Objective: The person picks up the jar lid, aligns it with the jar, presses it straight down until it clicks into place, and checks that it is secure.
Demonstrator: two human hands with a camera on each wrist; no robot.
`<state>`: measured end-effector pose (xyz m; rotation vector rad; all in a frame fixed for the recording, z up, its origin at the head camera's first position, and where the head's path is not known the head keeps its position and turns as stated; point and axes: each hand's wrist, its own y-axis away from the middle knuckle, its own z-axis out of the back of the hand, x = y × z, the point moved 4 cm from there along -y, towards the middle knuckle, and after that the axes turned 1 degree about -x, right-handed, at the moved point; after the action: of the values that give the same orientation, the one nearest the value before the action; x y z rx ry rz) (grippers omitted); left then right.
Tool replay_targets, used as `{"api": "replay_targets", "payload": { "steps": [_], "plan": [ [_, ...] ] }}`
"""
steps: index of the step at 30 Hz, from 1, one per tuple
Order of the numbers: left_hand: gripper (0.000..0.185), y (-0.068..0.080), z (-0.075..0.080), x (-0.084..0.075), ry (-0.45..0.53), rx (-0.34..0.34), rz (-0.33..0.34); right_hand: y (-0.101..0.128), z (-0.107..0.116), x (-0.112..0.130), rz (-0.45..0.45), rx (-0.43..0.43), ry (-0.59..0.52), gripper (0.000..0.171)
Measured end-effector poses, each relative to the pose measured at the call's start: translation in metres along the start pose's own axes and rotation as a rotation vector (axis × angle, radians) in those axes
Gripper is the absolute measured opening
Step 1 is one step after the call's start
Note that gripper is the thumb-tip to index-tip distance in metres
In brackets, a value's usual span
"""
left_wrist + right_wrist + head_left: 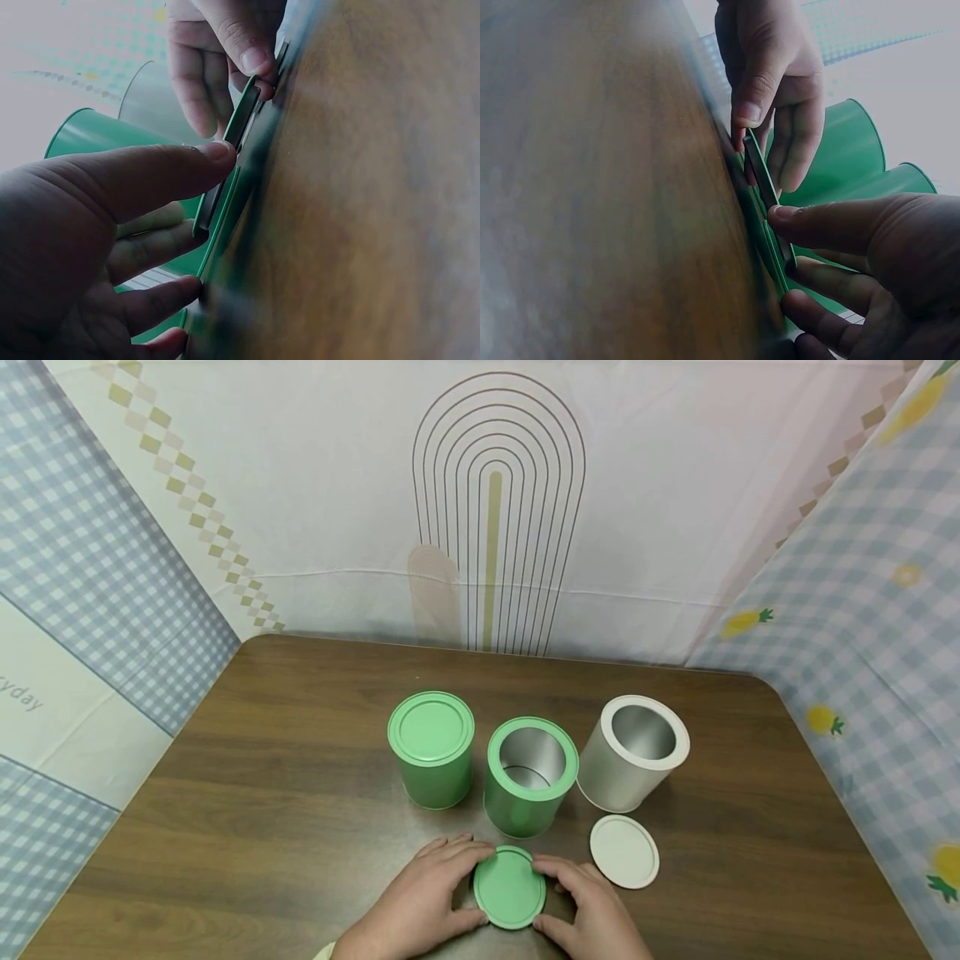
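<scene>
**Both hands on the green lid at the table's near edge**

A green lid (509,887) lies at the bottom centre of the head view, on a brown wooden table (262,793). The left hand (420,906) has it from the left side and the right hand (592,910) from the right, fingertips curled onto the rim at both sides. In the left wrist view the lid (238,135) shows edge-on, with a thumb and fingers pressed against its rim; it seems to be tilted a little off the wood, though the dark, close view makes that hard to be sure of. The right wrist view shows the same lid (769,195) pinched between the fingers of both hands.

Just above the lid in the head view stands an open green tin (529,777), its silver inside showing. To its left, near the centre, is a closed green tin (431,750). To the right stands an open white tin (632,753), leaning in the wide view, and below it a white lid (624,851) lies flat on the table, just beside the right hand.

Patterned cloth (300,485) hangs behind and at both sides.
</scene>
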<state>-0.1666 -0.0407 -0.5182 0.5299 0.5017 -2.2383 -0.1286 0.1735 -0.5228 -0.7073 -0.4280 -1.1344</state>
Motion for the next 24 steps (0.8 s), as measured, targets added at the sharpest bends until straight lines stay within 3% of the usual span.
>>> {"api": "replay_targets", "payload": {
  "steps": [24],
  "plan": [
    [0.063, 0.0004, 0.0018, -0.0004, 0.02, 0.01, 0.017, 0.0004, 0.0013, -0.0003, 0.006, 0.0, -0.02, 0.057]
  ]
}}
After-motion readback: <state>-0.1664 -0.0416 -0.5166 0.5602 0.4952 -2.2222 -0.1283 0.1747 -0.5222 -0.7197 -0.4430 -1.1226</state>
